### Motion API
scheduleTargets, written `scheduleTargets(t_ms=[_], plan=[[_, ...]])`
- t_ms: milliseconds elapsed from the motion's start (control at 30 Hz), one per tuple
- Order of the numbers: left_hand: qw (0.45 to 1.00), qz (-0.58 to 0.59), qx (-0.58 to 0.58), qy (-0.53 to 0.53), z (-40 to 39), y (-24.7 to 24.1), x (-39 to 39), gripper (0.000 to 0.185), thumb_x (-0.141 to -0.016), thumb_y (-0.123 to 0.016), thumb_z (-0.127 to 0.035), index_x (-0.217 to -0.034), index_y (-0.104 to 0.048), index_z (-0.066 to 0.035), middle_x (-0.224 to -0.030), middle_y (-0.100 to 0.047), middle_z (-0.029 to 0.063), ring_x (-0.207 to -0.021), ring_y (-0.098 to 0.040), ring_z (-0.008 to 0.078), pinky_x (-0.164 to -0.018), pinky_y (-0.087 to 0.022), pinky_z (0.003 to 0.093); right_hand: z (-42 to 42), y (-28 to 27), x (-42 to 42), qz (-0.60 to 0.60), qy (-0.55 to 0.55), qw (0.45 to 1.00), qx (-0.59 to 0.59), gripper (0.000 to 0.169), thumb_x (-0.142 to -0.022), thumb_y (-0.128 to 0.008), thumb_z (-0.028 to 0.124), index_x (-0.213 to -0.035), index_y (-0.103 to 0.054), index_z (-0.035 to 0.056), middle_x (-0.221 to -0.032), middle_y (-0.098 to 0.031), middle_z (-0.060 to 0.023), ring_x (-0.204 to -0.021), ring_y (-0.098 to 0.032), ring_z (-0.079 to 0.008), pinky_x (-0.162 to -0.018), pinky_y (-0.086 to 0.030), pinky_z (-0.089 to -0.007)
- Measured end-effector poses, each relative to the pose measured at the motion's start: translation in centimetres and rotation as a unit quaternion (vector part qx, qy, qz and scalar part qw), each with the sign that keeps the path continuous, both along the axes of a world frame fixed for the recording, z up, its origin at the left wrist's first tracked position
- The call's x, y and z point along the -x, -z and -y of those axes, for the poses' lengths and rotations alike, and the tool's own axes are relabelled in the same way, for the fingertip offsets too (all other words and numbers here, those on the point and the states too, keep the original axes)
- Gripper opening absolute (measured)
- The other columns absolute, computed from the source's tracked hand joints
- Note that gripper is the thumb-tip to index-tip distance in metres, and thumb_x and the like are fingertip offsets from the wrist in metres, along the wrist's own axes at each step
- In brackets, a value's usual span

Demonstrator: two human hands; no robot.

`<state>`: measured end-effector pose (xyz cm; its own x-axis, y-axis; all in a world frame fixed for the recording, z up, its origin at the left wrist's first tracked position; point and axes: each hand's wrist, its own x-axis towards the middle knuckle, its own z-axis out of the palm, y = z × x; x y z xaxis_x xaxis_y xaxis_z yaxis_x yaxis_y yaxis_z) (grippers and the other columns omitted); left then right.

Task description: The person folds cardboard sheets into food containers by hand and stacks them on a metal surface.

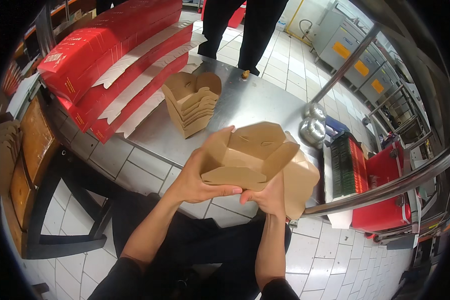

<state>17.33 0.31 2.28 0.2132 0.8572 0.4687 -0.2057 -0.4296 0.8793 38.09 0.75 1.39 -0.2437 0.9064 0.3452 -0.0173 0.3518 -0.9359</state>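
Between my two hands is a brown kraft cardboard food box (243,159), its top flaps raised and its inside bare. My left hand (198,180) grips its left side, thumb along the lower front edge. From the right, my right hand (268,195) holds the near corner, partly hidden by the box. Right behind it lie flat brown cardboard blanks (302,183) at the metal table's edge. A nested stack of folded kraft boxes (193,108) stands farther back on the stainless steel table (236,95).
Stacked red cartons (108,56) cover the table's left end. Metal posts (345,63) rise at the right, near shiny wrapped bundles (313,129). A wooden stool (35,131) with brown boxes stands at the left. Another person's legs (225,30) are beyond the table. A red container (384,210) sits at right.
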Motion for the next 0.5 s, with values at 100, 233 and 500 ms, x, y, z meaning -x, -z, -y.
scheduleTargets(t_ms=[100,233,500], plan=[[0.995,-0.084,-0.055,-0.023,-0.6,0.1,0.4,0.097,-0.068,-0.096,-0.025,-0.145,-0.043,0.002,-0.130,-0.062,0.0158,-0.118,-0.060,0.0238,-0.104,-0.045,0.0369,-0.4,0.2,0.0,0.007,-0.022,0.997,0.078,0.117,-0.045,-0.103,0.041,-0.137,-0.047,-0.0039,-0.122,-0.066,-0.0124,-0.113,-0.062,-0.0237,-0.097,-0.051,-0.0395],[0.994,-0.073,-0.012,-0.077,0.0,-1.0,1.4,0.096,-0.068,-0.095,-0.029,-0.143,-0.044,0.002,-0.130,-0.062,0.0215,-0.121,-0.061,0.0308,-0.103,-0.046,0.0391,0.3,-1.2,1.7,0.060,0.078,0.992,-0.082,0.114,-0.049,-0.101,0.043,-0.138,-0.047,-0.0036,-0.125,-0.066,-0.0134,-0.116,-0.063,-0.0267,-0.108,-0.045,-0.0433],[0.962,-0.199,-0.107,-0.155,-0.4,-2.7,5.7,0.107,-0.065,-0.095,-0.032,-0.148,-0.037,0.002,-0.146,-0.048,0.0256,-0.134,-0.051,0.0378,-0.110,-0.043,0.0438,0.3,-11.7,4.8,0.439,-0.034,0.869,-0.225,0.039,-0.069,-0.087,0.008,-0.106,-0.074,0.0058,-0.106,-0.075,-0.0128,-0.103,-0.071,-0.0311,-0.118,-0.038,-0.0512]])
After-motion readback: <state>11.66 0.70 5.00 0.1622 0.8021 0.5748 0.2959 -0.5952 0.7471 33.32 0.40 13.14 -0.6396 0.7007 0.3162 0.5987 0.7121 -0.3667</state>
